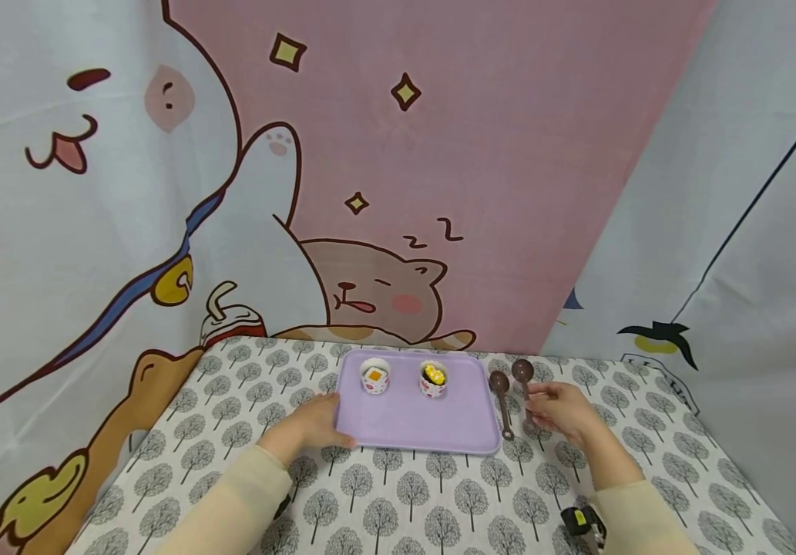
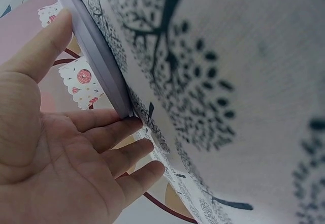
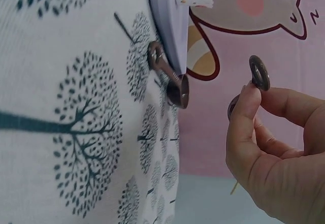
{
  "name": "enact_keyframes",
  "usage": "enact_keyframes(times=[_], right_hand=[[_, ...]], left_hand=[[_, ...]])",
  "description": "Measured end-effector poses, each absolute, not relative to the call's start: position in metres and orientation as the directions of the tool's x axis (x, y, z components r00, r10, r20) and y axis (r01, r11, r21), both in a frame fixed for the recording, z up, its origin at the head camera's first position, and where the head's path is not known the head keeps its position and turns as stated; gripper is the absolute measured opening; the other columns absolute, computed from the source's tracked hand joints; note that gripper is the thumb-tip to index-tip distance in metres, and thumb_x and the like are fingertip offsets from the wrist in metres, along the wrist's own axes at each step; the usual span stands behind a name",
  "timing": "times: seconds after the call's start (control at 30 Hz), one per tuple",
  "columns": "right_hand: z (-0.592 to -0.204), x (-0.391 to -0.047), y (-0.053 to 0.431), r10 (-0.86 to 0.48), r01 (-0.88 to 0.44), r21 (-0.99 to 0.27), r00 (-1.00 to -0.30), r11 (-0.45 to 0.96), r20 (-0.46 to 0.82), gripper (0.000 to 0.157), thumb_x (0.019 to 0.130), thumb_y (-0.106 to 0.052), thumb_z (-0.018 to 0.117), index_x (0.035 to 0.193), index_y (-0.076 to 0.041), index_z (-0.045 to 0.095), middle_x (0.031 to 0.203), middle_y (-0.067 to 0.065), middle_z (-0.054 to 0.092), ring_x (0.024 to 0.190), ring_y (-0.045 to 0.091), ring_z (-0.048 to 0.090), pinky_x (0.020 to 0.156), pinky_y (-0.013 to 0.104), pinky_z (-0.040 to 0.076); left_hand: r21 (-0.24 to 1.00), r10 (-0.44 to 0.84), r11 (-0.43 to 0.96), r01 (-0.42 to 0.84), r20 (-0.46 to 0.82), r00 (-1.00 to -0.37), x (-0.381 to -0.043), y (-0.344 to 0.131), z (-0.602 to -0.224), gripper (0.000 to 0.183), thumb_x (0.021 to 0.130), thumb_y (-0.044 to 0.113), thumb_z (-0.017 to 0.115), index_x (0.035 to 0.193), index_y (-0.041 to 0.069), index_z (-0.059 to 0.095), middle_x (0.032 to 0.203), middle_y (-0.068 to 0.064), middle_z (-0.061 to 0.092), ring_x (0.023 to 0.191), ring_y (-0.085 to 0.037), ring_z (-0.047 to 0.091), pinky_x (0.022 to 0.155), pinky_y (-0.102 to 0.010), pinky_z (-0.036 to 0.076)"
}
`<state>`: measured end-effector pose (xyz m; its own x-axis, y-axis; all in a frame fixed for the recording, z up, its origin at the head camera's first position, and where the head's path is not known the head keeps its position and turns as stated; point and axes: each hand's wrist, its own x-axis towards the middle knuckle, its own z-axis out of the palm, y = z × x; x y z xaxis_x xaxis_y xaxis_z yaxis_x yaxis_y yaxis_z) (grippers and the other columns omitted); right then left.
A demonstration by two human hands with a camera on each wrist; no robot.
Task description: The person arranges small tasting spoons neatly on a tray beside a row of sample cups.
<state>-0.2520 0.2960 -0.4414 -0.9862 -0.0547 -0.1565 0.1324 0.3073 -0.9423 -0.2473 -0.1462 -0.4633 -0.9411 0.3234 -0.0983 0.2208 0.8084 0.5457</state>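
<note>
Spoon (image 1: pixel 523 371), dark brown and glossy, with a round bowl and a ring at the end of its handle, is what I see in the person's right hand (image 1: pixel 564 410). That hand reaches in from the right, thumb and forefinger pinching the handle near its ring, the other fingers curved behind. The spoon sits at the fingertips, left of the palm, its bowl pointing away from the person; whether the bowl touches the cloth I can't tell. The left hand (image 1: pixel 310 425) is spread loose, fingers fairly straight, thumb and fingertips against the near left corner of a lilac tray (image 1: pixel 411 424). A second brown spoon (image 1: pixel 499 383) lies on the tree-print tablecloth (image 1: pixel 411 493), between the tray's right edge and the held one, bowl also to the far side. Farther across the tray stand two small printed cups: the left cup (image 1: pixel 377 388) holds something white with an orange square on top, the right cup (image 1: pixel 432 391) something yellow over black. Behind everything hangs a pink and white curtain (image 1: pixel 508 154) with big cartoon animals.
</note>
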Motion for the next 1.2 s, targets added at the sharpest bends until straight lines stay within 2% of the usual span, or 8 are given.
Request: enact_keyframes(times=[0.63, 1.2], right_hand=[[-0.436, -0.245, 0.277, -0.101, 0.075, -0.963, -0.99, 0.258, -0.103, 0.046, 0.092, 0.004, 0.063, 0.132, 0.019, 0.045, 0.095, 0.01, 0.064, 0.075, 0.012, 0.062, 0.072, 0.024, 0.06], [-0.438, -0.243, 0.241, -0.122, 0.077, -0.98, -0.988, 0.185, -0.1, 0.043, 0.091, 0.006, 0.063, 0.129, 0.017, 0.048, 0.093, 0.009, 0.065, 0.074, 0.013, 0.063, 0.069, 0.024, 0.06]], left_hand=[[0.556, 0.325, 0.8, 0.226, -0.085, -0.942, -0.246, -0.147, -0.463, 0.101, 0.069, 0.034, 0.09, 0.145, -0.01, 0.042, 0.141, -0.026, 0.053, 0.129, -0.045, 0.049, 0.11, -0.062, 0.036], [0.547, 0.331, 0.805, 0.23, -0.091, -0.939, -0.248, -0.147, -0.465, 0.101, 0.07, 0.035, 0.089, 0.146, -0.009, 0.041, 0.144, -0.026, 0.051, 0.134, -0.047, 0.044, 0.112, -0.062, 0.033]])
